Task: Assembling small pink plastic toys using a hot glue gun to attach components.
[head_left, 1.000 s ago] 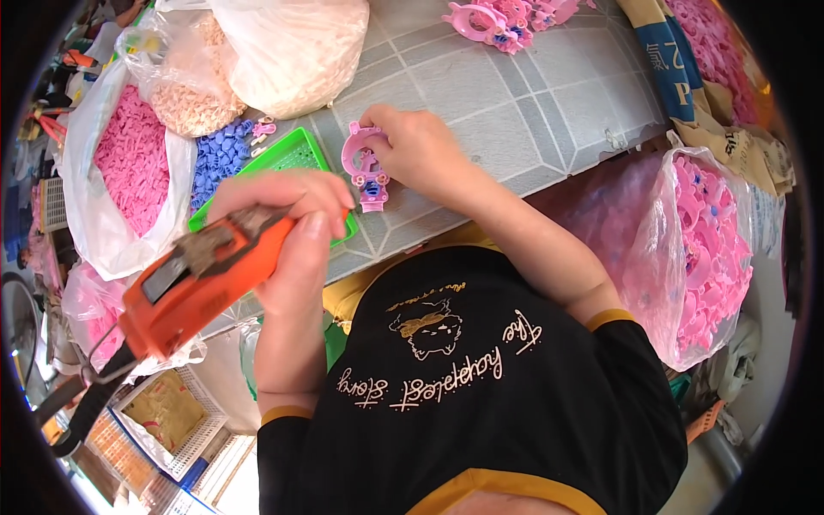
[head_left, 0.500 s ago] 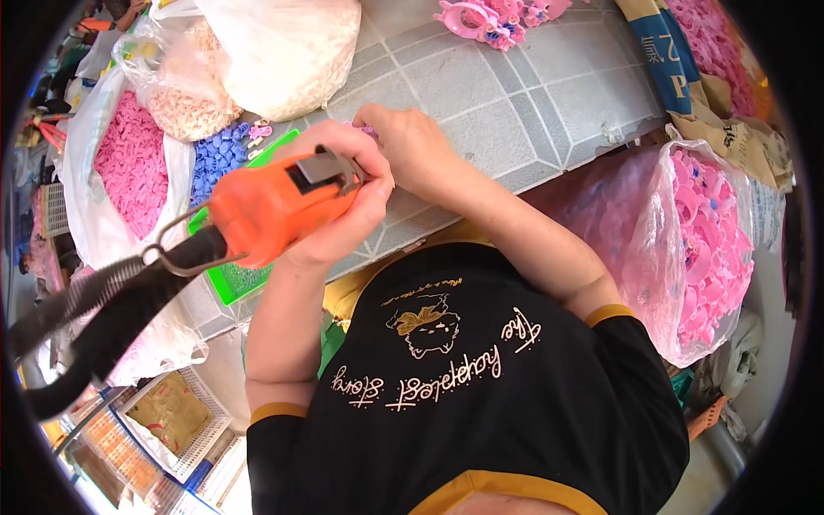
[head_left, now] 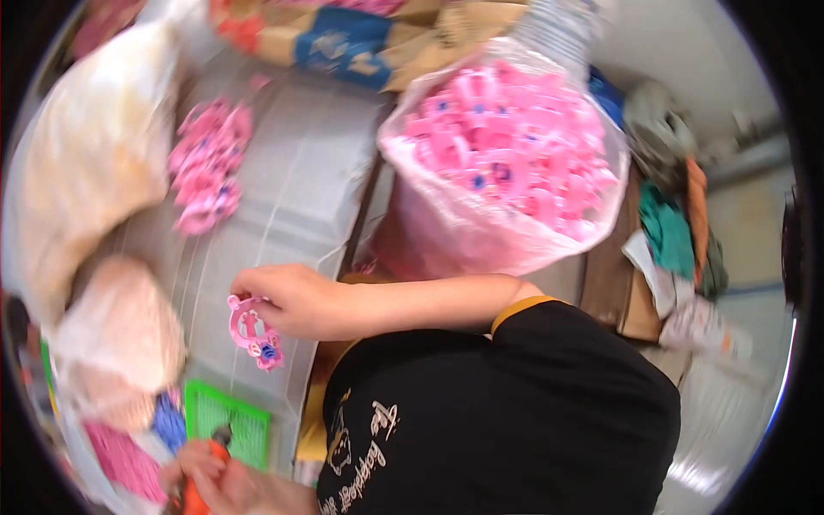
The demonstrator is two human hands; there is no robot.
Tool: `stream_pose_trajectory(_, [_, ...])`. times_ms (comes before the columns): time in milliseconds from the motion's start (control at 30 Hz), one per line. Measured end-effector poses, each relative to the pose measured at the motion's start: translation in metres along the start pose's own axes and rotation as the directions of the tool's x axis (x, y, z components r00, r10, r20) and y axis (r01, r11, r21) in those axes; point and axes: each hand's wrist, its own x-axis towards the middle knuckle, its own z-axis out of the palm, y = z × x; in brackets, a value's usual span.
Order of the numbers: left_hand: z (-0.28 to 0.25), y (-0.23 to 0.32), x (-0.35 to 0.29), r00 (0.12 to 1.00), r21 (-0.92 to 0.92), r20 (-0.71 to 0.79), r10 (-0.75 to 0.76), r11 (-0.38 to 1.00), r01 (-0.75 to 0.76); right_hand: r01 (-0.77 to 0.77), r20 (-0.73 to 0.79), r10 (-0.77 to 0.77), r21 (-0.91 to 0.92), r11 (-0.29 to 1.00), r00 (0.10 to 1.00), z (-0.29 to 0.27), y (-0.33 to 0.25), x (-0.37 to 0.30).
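A single head-worn fisheye view looks steeply down from just above the person's black-shirted chest, tilted and blurred, its round rim dark and straight edges bent. The pale grey tiled counter (head_left: 292,197) fills the near left and centre, very close below. A large clear plastic bag of pink plastic pieces (head_left: 506,154) sits far right.

big clear bag of pink parts (head_left: 506,163) right; pink parts pile (head_left: 209,163) on grey table (head_left: 300,189); green tray (head_left: 227,422).

Assembly workshop: bulk bags of pink plastic parts (head_left: 506,137) around a worktable (head_left: 292,189).
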Motion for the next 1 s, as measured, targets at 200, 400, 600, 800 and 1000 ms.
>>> stream_pose_trajectory(200, [0.029, -0.002, -0.003, 0.998, -0.008, 0.038, -0.039, 0.999, 0.040, -0.171, -0.643, 0.002, -0.201, 0.965, 0.766, -0.170, -0.063, -0.070])
stream_pose_trajectory(400, [0.030, -0.008, -0.002, 0.988, 0.036, 0.146, -0.057, 0.998, 0.052, -0.495, -0.915, -0.172, -0.347, 0.797, 0.364, -0.319, -0.062, -0.143])
stream_pose_trajectory(600, [0.037, -0.003, -0.003, 0.977, 0.082, 0.136, -0.166, 0.984, 0.156, -0.883, -0.989, 0.026, -0.115, 0.456, 0.142, -0.390, -0.007, -0.230])
stream_pose_trajectory(800, [0.040, 0.000, -0.002, 0.975, 0.097, 0.105, -0.196, 0.978, 0.186, -0.757, -0.923, 0.302, 0.020, 0.653, 0.237, -0.376, -0.031, -0.245])
stream_pose_trajectory(1000, [0.043, -0.008, 0.003, 0.973, 0.050, 0.084, -0.215, 0.976, 0.212, -0.905, -0.848, 0.449, -0.080, 0.418, 0.282, -0.356, -0.049, -0.255])
